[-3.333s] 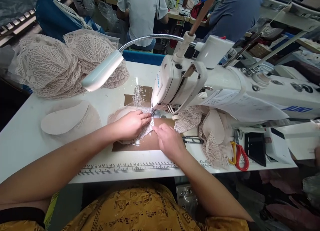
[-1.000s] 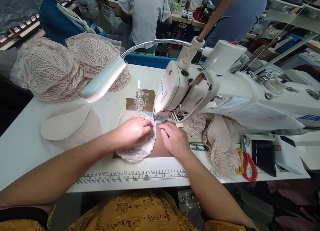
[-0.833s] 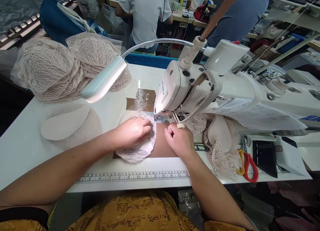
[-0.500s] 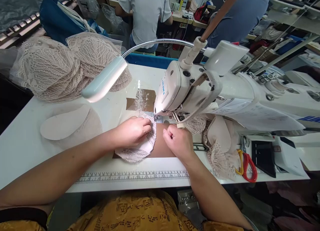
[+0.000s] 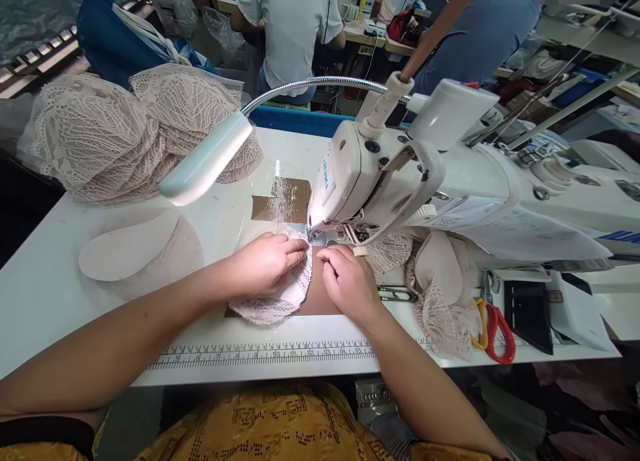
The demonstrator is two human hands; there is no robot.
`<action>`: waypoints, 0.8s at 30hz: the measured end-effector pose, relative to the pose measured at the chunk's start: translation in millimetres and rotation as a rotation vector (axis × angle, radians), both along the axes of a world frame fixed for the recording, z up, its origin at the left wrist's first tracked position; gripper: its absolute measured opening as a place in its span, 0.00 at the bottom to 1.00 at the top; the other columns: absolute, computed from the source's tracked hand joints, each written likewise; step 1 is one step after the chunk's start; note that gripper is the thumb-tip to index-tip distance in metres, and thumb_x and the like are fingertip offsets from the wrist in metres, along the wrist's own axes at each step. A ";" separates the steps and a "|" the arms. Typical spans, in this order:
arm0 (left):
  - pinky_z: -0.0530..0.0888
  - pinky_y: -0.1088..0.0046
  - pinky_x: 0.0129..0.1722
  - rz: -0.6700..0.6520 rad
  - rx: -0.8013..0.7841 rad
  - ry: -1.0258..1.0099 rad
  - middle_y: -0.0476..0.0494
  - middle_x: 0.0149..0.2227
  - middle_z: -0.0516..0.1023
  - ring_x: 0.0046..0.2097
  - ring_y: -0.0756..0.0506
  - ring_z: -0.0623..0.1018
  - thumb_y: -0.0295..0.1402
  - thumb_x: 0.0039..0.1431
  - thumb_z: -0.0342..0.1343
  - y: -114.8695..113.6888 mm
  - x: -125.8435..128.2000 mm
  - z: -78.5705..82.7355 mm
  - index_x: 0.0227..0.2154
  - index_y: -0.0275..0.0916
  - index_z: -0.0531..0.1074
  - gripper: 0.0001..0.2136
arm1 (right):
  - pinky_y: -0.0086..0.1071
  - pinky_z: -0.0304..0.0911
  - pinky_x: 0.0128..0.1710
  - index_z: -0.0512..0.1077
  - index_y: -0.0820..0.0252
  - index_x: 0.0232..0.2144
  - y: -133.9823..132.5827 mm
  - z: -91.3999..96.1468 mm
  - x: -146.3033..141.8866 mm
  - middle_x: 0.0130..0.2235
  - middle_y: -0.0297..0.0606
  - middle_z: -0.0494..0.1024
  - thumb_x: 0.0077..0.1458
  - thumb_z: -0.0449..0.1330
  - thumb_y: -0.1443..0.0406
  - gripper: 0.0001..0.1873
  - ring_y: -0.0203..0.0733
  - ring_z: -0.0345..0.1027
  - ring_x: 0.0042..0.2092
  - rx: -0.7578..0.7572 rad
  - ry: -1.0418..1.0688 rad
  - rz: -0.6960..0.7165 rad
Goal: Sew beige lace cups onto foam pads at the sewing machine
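A pale lace fabric piece with a smooth lining lies under the sewing machine's needle area, on a brown sheet. My left hand presses on this piece, fingers together and bent, their tips close to the presser foot. Just right of the fabric's edge is my right hand, low over the brown sheet. Its fingers are curled, with the index finger reaching toward the edge. Whether it pinches anything is hidden. The white sewing machine stands behind both hands.
Stacked lace pieces sit at the back left under a lamp. A lined piece lies at left. More lace, red-handled scissors and a black tray are at right. A printed ruler runs along the front edge.
My right hand has moved slightly left, its index finger now reaching nearer the fabric's edge. The fingers of my left hand have stretched forward a little toward the presser foot.
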State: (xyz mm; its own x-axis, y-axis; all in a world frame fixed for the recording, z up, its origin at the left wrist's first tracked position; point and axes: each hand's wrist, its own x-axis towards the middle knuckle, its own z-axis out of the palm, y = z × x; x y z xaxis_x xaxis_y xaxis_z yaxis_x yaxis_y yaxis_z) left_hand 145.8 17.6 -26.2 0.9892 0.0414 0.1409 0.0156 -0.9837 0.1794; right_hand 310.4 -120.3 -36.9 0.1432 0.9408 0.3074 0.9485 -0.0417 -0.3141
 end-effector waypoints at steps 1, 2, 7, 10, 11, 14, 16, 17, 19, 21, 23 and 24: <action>0.72 0.61 0.45 0.002 0.007 0.003 0.33 0.55 0.72 0.45 0.39 0.76 0.28 0.60 0.50 0.0 0.0 -0.6 0.51 0.31 0.72 0.18 | 0.34 0.60 0.41 0.75 0.60 0.43 0.5 0.2 -1.1 0.41 0.41 0.79 0.55 0.50 0.76 0.18 0.44 0.68 0.42 -0.016 0.001 0.020; 0.72 0.61 0.45 0.004 0.014 0.006 0.33 0.55 0.72 0.46 0.39 0.75 0.28 0.60 0.50 0.1 0.1 -1.2 0.52 0.31 0.72 0.18 | 0.34 0.61 0.42 0.75 0.61 0.46 0.9 0.5 -2.3 0.42 0.41 0.78 0.57 0.50 0.75 0.19 0.44 0.67 0.43 -0.041 -0.007 0.036; 0.72 0.60 0.45 -0.002 0.022 0.007 0.31 0.57 0.71 0.48 0.37 0.75 0.28 0.59 0.50 1.5 0.5 -3.8 0.54 0.29 0.70 0.21 | 0.35 0.61 0.39 0.75 0.60 0.49 1.5 3.0 -6.2 0.39 0.41 0.76 0.60 0.49 0.73 0.20 0.44 0.65 0.38 -0.182 -0.067 0.063; 0.72 0.60 0.43 -0.004 0.029 0.018 0.31 0.58 0.70 0.46 0.38 0.75 0.29 0.59 0.50 3.5 1.6 -4.0 0.56 0.29 0.69 0.22 | 0.34 0.60 0.39 0.75 0.59 0.49 2.5 3.2 -6.1 0.39 0.42 0.76 0.60 0.48 0.73 0.21 0.43 0.65 0.37 -0.208 -0.075 0.063; 0.72 0.60 0.43 -0.004 0.038 0.026 0.31 0.58 0.70 0.45 0.38 0.75 0.29 0.59 0.50 4.3 2.2 -3.8 0.56 0.30 0.68 0.22 | 0.35 0.60 0.39 0.75 0.59 0.49 3.0 2.9 -6.0 0.40 0.42 0.76 0.60 0.48 0.73 0.21 0.43 0.65 0.37 -0.211 -0.076 0.061; 0.71 0.60 0.42 -0.009 0.069 0.040 0.31 0.58 0.69 0.43 0.39 0.74 0.29 0.58 0.50 6.5 4.0 -2.5 0.57 0.30 0.68 0.23 | 0.36 0.61 0.39 0.73 0.60 0.53 4.9 1.8 -6.2 0.41 0.43 0.77 0.61 0.47 0.73 0.22 0.44 0.65 0.37 -0.210 -0.083 0.050; 0.71 0.61 0.42 -0.012 0.083 0.039 0.32 0.58 0.70 0.44 0.38 0.73 0.27 0.59 0.50 7.3 4.9 -1.1 0.56 0.30 0.69 0.22 | 0.36 0.62 0.40 0.71 0.62 0.55 6.4 1.2 -6.7 0.42 0.44 0.77 0.61 0.47 0.72 0.23 0.45 0.65 0.37 -0.215 -0.093 0.040; 0.71 0.61 0.42 -0.012 0.089 0.038 0.33 0.58 0.71 0.44 0.38 0.72 0.26 0.60 0.49 7.5 5.1 -0.3 0.56 0.30 0.69 0.21 | 0.37 0.62 0.40 0.71 0.62 0.55 7.2 1.1 -7.0 0.42 0.44 0.77 0.61 0.47 0.72 0.24 0.46 0.66 0.38 -0.220 -0.098 0.036; 0.71 0.61 0.42 -0.012 0.098 0.042 0.34 0.57 0.71 0.44 0.38 0.72 0.25 0.61 0.48 7.6 5.3 1.2 0.55 0.30 0.70 0.20 | 0.37 0.62 0.41 0.71 0.64 0.55 8.7 1.0 -7.4 0.43 0.45 0.77 0.60 0.47 0.72 0.24 0.47 0.66 0.39 -0.233 -0.108 0.027; 0.71 0.61 0.42 -0.018 0.099 0.044 0.35 0.57 0.72 0.44 0.38 0.71 0.25 0.62 0.47 8.0 5.4 2.1 0.55 0.30 0.70 0.19 | 0.38 0.63 0.41 0.71 0.65 0.55 9.8 1.1 -7.7 0.42 0.46 0.77 0.60 0.47 0.72 0.24 0.47 0.67 0.39 -0.245 -0.116 0.025; 0.70 0.61 0.44 -0.026 0.086 0.035 0.35 0.56 0.72 0.46 0.38 0.71 0.24 0.62 0.47 8.9 5.6 2.0 0.55 0.30 0.70 0.19 | 0.38 0.63 0.41 0.71 0.65 0.55 10.3 1.1 -7.7 0.42 0.46 0.77 0.60 0.47 0.72 0.24 0.47 0.67 0.39 -0.252 -0.122 0.024; 0.70 0.61 0.44 -0.030 0.077 0.028 0.34 0.56 0.72 0.47 0.38 0.71 0.24 0.62 0.48 9.5 5.7 1.7 0.55 0.31 0.70 0.19 | 0.38 0.63 0.41 0.71 0.65 0.55 10.4 1.0 -7.6 0.42 0.46 0.77 0.60 0.47 0.72 0.24 0.47 0.67 0.39 -0.252 -0.123 0.024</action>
